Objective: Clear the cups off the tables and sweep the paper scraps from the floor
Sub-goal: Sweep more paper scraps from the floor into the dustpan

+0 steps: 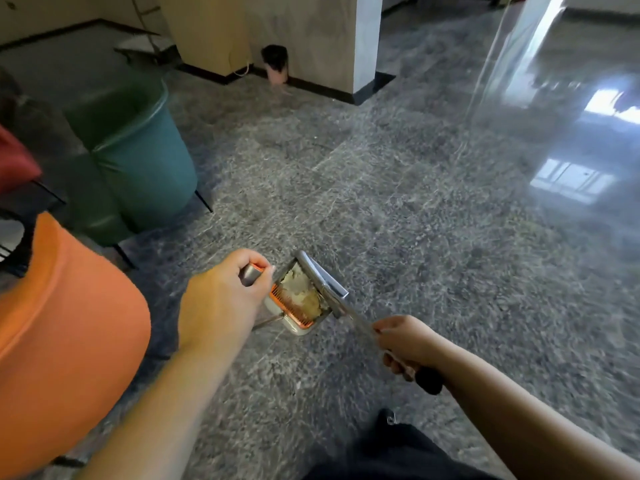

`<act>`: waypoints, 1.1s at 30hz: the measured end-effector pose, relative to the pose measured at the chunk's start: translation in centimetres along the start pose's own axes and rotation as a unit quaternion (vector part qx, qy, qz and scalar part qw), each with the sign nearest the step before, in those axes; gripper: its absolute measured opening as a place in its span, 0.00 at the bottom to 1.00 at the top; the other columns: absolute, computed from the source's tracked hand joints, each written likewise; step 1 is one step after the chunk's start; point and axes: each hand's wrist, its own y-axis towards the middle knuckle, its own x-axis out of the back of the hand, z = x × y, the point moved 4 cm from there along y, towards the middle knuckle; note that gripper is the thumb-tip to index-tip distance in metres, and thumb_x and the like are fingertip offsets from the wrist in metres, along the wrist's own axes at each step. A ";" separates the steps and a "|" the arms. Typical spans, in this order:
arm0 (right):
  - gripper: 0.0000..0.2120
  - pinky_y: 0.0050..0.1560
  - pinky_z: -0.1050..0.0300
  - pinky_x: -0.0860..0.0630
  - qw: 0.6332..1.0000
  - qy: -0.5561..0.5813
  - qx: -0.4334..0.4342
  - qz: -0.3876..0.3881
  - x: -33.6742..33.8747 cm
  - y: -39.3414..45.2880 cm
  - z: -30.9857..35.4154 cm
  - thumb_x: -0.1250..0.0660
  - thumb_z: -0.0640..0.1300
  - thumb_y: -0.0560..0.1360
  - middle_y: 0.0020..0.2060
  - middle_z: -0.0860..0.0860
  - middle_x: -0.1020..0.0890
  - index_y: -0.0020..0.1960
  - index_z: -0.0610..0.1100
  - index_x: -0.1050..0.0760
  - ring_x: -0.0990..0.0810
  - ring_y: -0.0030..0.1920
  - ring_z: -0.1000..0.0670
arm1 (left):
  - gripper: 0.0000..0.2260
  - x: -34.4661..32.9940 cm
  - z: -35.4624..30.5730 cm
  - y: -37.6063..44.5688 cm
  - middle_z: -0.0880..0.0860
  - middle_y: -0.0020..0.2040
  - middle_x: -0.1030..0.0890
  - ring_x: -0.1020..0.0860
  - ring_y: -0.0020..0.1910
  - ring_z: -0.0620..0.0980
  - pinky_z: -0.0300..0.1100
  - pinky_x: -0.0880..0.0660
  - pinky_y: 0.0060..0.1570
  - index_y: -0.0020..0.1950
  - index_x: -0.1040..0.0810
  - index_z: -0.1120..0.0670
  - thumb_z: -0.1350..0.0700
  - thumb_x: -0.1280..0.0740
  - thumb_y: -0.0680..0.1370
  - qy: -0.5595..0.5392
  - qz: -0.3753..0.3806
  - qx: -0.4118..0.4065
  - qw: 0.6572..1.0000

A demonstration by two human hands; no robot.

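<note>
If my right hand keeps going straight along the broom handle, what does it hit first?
Probably the broom head, which lies against the dustpan holding paper scraps. The right hand grips the handle just behind it; depth is uncertain.

The floor (398, 188) is grey speckled stone, polished, and glossy enough on the right to mirror the windows. The dustpan (294, 325) looks like smooth pale plastic with an orange comb edge, and the paper scraps (301, 289) inside are crumpled and matt. The broom handle (349, 311) seems to be shiny metal. The orange seat (65, 341) and the green seat (138, 157) have smooth, slightly shiny upholstery.
</note>
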 end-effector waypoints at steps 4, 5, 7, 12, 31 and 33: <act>0.13 0.18 0.68 0.38 1.000 0.008 0.000 -0.015 5.7 7.8 4.9 0.43 0.31 0.74 0.27 0.43 0.30 0.55 0.29 0.26 0.32 0.16 0.53 | 0.03 -4.6 -1.4 9.4 0.40 0.33 0.21 0.23 0.34 0.43 0.46 0.24 0.34 0.43 0.24 0.39 0.44 0.31 0.73 0.004 -0.009 -0.005 1.000; 0.14 0.18 0.68 0.37 1.000 0.006 0.001 -0.015 7.3 9.8 6.3 0.43 0.32 0.74 0.27 0.43 0.29 0.56 0.29 0.27 0.32 0.16 0.53 | 0.03 -5.9 -1.7 11.7 0.40 0.33 0.21 0.23 0.34 0.43 0.46 0.24 0.34 0.42 0.24 0.39 0.44 0.31 0.73 0.004 -0.010 -0.004 1.000; 0.14 0.20 0.66 0.36 1.000 -0.010 0.002 -0.009 10.8 13.9 9.2 0.42 0.34 0.74 0.28 0.43 0.28 0.57 0.30 0.27 0.31 0.18 0.51 | 0.03 -8.3 -2.5 16.4 0.40 0.33 0.21 0.23 0.35 0.44 0.46 0.24 0.35 0.42 0.24 0.40 0.45 0.31 0.74 -0.003 -0.017 -0.001 1.000; 0.12 0.22 0.64 0.35 1.000 -0.028 -0.005 0.000 19.6 23.1 17.3 0.39 0.36 0.74 0.27 0.43 0.26 0.54 0.34 0.23 0.31 0.20 0.49 | 0.03 -13.0 -5.4 27.7 0.40 0.32 0.21 0.24 0.33 0.40 0.42 0.26 0.30 0.42 0.24 0.40 0.45 0.31 0.74 -0.003 -0.034 0.014 0.999; 0.14 0.22 0.66 0.36 0.998 0.063 -0.008 -0.020 34.2 54.6 49.7 0.40 0.36 0.78 0.26 0.43 0.26 0.63 0.35 0.28 0.31 0.20 0.51 | 0.04 -23.2 -2.9 72.9 0.38 0.32 0.21 0.24 0.33 0.38 0.37 0.29 0.29 0.42 0.23 0.41 0.46 0.30 0.74 -0.016 -0.060 -0.013 0.998; 0.15 0.22 0.66 0.36 0.997 0.070 -0.007 -0.020 35.2 57.4 52.5 0.40 0.36 0.77 0.25 0.44 0.26 0.62 0.34 0.29 0.31 0.19 0.51 | 0.03 -23.9 -3.1 77.1 0.37 0.32 0.22 0.24 0.33 0.37 0.36 0.31 0.28 0.43 0.23 0.41 0.45 0.30 0.73 -0.014 -0.059 -0.011 0.998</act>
